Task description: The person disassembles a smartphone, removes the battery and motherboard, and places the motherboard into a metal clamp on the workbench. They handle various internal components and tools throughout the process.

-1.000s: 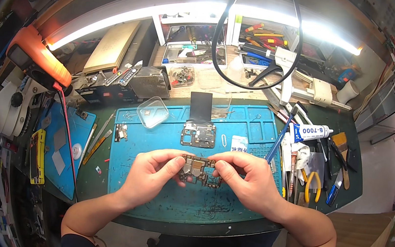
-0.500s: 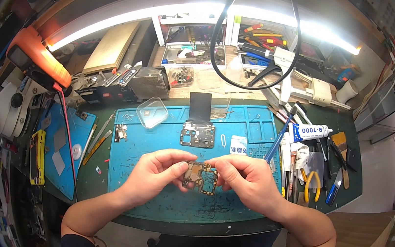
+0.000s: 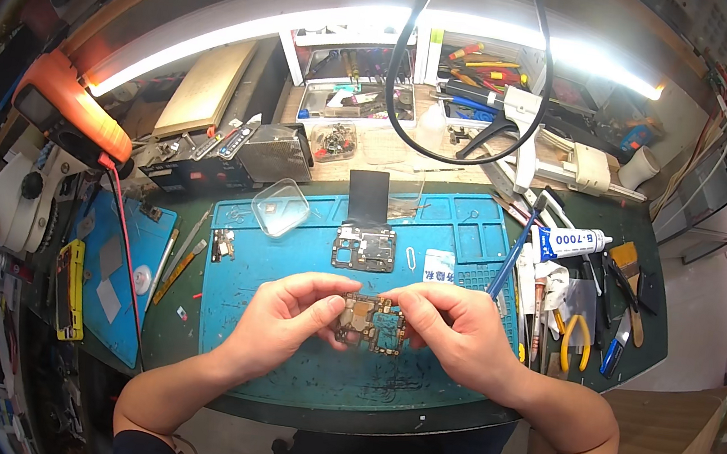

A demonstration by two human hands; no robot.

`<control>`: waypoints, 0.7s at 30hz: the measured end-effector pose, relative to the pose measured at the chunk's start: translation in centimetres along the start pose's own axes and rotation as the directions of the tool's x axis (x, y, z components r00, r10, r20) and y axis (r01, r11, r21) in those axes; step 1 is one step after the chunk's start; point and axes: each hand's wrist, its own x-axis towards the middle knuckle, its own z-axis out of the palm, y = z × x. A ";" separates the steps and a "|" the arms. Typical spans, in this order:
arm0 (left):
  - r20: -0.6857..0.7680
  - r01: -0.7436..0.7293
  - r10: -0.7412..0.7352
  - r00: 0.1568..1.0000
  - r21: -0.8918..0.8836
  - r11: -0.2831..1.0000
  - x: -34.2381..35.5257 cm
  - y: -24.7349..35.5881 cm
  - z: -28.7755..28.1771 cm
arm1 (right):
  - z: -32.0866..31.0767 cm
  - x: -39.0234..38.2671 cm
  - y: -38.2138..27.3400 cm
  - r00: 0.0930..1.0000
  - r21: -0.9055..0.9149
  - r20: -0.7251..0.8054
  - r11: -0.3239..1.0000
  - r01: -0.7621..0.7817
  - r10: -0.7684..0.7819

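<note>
Your left hand [image 3: 287, 319] and right hand [image 3: 456, 334] pinch opposite sides of a small circuit board [image 3: 361, 316] over a blue work mat [image 3: 287, 256].

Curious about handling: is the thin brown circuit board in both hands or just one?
In both: the left hand pinches the board at left, the right hand at upper right.

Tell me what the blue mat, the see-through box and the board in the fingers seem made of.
Blue mat: probably matte silicone or rubber, given its moulded compartments.
See-through box: likely glossy clear plastic; blue shows through.
Board: perhaps stiff laminate with metal, judging by brownish patches.
</note>
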 end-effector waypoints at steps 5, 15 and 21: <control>-0.070 -0.096 0.098 0.993 0.026 0.995 0.0 0.3 0.4 | 0.3 0.2 0.8 0.995 -0.088 -0.097 0.996 -0.001 -0.007; -0.051 -0.149 0.150 0.987 0.014 0.989 -0.1 0.3 0.2 | 0.2 0.3 0.6 0.990 -0.402 -0.004 0.906 0.130 -0.144; 0.012 -0.136 0.136 0.991 0.068 0.988 -0.5 0.1 0.6 | 0.4 0.3 0.1 0.996 -0.179 -0.008 0.980 0.090 -0.093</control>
